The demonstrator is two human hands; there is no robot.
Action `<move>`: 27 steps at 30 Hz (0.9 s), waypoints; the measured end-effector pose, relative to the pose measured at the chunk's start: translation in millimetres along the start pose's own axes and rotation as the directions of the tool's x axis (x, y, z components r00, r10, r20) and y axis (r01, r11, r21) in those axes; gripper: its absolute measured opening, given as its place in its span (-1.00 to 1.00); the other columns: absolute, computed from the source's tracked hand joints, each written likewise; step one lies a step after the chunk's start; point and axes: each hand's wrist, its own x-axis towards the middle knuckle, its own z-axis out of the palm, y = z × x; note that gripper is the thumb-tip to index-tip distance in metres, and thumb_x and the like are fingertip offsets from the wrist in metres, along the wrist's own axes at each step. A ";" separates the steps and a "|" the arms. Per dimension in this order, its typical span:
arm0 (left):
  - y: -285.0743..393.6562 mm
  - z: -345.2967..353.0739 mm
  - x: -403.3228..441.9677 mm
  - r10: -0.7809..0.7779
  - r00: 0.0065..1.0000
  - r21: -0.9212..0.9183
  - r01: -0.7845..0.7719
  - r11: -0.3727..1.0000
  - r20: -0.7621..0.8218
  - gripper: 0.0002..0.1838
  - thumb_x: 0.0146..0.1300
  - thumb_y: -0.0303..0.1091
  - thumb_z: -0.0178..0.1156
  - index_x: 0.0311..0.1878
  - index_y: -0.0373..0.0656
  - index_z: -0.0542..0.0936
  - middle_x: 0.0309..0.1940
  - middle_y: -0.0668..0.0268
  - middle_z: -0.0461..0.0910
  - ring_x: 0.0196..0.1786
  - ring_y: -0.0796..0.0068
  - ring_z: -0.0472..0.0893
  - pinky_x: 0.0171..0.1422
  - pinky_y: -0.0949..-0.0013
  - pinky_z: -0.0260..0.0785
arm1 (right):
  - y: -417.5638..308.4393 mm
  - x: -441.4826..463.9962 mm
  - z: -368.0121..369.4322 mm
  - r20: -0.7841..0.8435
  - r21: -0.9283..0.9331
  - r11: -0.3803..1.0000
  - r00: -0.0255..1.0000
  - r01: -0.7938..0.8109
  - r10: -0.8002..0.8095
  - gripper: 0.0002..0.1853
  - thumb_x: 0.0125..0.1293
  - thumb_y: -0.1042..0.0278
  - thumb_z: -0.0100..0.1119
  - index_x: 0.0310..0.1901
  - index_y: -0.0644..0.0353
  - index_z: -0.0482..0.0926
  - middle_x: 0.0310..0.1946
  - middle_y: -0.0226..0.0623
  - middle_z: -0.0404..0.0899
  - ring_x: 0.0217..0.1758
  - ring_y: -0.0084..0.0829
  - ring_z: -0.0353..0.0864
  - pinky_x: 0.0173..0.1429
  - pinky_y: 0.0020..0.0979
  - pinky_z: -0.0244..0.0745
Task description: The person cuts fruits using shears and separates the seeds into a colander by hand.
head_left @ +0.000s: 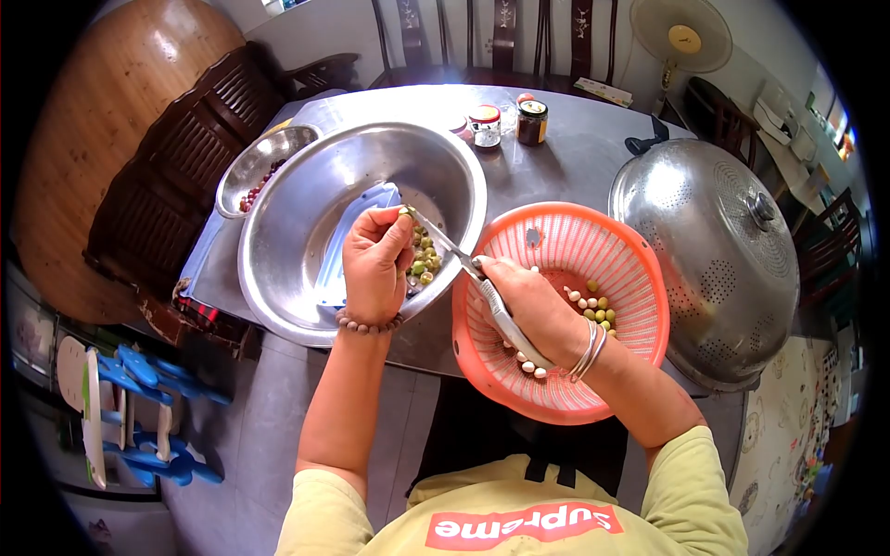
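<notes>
My left hand (377, 255) is closed in a pinch above the big steel basin (278, 218), holding a small round green fruit or seed (406, 211) at its fingertips. Wrapped in my right hand (533, 306) is a pair of scissors (505, 320) with a grey handle. Their blade points up and left, its tip at the green piece. Below, several green-brown pieces (426, 262) lie in the basin beside a blue plastic tray (357, 236). Under my right hand, an orange plastic basket (640, 278) holds whitish pieces (527, 367) and green ones (593, 313).
A large perforated steel lid or strainer (714, 250) stands at the table's right. A smaller steel bowl (269, 153) with dark red fruit sits at the left. Two jars (485, 126) stand at the back of the grey table (575, 139). Wooden chairs (501, 42) line the far side.
</notes>
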 end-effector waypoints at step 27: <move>2.9 1.9 -1.5 -0.021 1.000 0.019 0.022 1.000 -0.002 -0.89 0.22 -0.51 0.15 -0.19 -0.24 0.52 -0.55 0.47 0.42 -0.64 0.81 0.22 -0.62 0.70 -0.03 | -4.6 -2.9 0.8 -0.104 -0.138 0.990 0.994 0.016 -0.031 -0.63 0.18 0.53 -0.01 0.04 0.35 0.32 -0.23 0.07 0.43 -0.19 0.02 0.51 -0.13 -0.14 0.44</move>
